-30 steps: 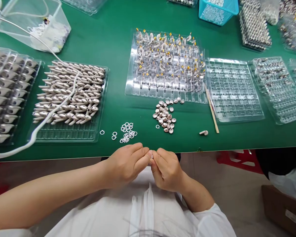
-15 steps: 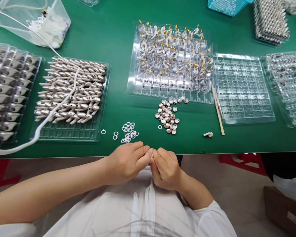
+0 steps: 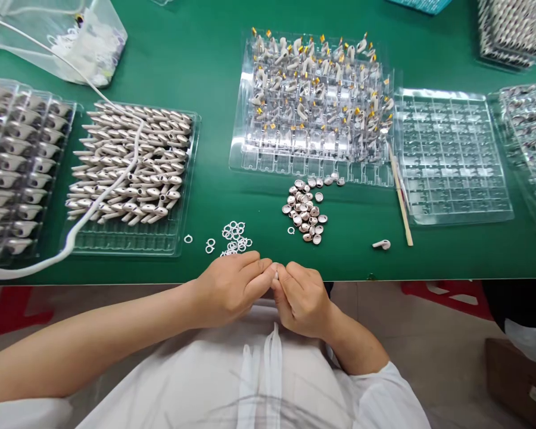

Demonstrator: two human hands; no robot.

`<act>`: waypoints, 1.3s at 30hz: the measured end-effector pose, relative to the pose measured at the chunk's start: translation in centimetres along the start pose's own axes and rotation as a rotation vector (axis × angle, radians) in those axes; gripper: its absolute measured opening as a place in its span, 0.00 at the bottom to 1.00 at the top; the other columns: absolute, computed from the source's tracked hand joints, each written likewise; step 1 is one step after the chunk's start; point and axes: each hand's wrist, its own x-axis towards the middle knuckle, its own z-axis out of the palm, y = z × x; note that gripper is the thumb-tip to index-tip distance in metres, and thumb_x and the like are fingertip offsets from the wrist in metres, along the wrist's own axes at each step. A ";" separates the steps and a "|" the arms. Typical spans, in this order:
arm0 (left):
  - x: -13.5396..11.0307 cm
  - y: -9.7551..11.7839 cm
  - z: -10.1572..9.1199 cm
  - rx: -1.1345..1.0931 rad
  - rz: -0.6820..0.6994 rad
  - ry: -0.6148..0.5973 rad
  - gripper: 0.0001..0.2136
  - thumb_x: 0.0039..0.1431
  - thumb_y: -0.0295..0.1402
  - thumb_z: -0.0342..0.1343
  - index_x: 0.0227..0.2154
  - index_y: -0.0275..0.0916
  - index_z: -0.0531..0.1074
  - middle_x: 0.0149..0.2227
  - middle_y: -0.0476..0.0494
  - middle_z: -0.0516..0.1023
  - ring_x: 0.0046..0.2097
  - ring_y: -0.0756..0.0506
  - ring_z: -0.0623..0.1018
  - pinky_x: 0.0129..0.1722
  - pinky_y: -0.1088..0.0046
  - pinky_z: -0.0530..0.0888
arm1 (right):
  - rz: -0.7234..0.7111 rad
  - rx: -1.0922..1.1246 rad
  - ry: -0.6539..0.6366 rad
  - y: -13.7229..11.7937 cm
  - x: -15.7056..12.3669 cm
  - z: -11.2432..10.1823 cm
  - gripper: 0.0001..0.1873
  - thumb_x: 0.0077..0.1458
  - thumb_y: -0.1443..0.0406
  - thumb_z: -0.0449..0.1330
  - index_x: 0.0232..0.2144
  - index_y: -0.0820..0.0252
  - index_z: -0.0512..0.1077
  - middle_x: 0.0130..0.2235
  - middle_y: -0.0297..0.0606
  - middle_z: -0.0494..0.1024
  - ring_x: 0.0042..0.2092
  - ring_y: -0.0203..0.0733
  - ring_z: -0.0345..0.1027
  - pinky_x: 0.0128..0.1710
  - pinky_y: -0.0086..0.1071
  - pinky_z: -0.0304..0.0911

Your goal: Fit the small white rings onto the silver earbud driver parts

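Left hand (image 3: 234, 289) and right hand (image 3: 304, 298) meet by the near edge of the counter (image 3: 218, 179), fingers of both pinching one small pale piece (image 3: 276, 274), mostly hidden between the tips; the two-handed grip presumably suits so tiny a part. White rings (image 3: 236, 241) and round caps (image 3: 304, 210) lie loose just beyond, probably for short reach; clear tray (image 3: 125, 243) at left apparently keeps its elongated shells (image 3: 125, 161) in rows.

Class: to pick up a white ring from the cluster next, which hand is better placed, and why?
Probably the left hand: it is closest to the ring cluster; the right hand is farther off. Both pinch a small piece.
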 end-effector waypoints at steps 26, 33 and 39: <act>-0.5 1.2 1.7 -0.083 -0.109 0.191 0.16 0.60 0.19 0.45 0.51 0.31 0.61 0.31 0.36 0.79 0.27 0.47 0.74 0.24 0.73 0.70 | 0.025 -0.124 0.095 -0.8 -0.4 -0.3 0.13 0.61 0.72 0.51 0.46 0.75 0.67 0.27 0.40 0.70 0.27 0.39 0.62 0.23 0.32 0.57; -0.9 0.8 1.6 -0.054 -0.075 0.162 0.17 0.59 0.19 0.43 0.51 0.32 0.60 0.31 0.35 0.80 0.28 0.46 0.76 0.22 0.72 0.71 | 0.024 -0.157 0.099 -1.0 -0.8 0.1 0.13 0.61 0.72 0.51 0.46 0.74 0.67 0.27 0.40 0.70 0.28 0.39 0.62 0.24 0.33 0.57; -0.7 0.9 1.7 -0.072 -0.100 0.145 0.15 0.60 0.19 0.43 0.49 0.32 0.61 0.29 0.38 0.79 0.25 0.48 0.73 0.22 0.73 0.69 | 0.036 -0.152 0.106 -0.9 -0.6 0.1 0.13 0.62 0.72 0.50 0.47 0.73 0.66 0.27 0.39 0.71 0.28 0.39 0.63 0.23 0.32 0.58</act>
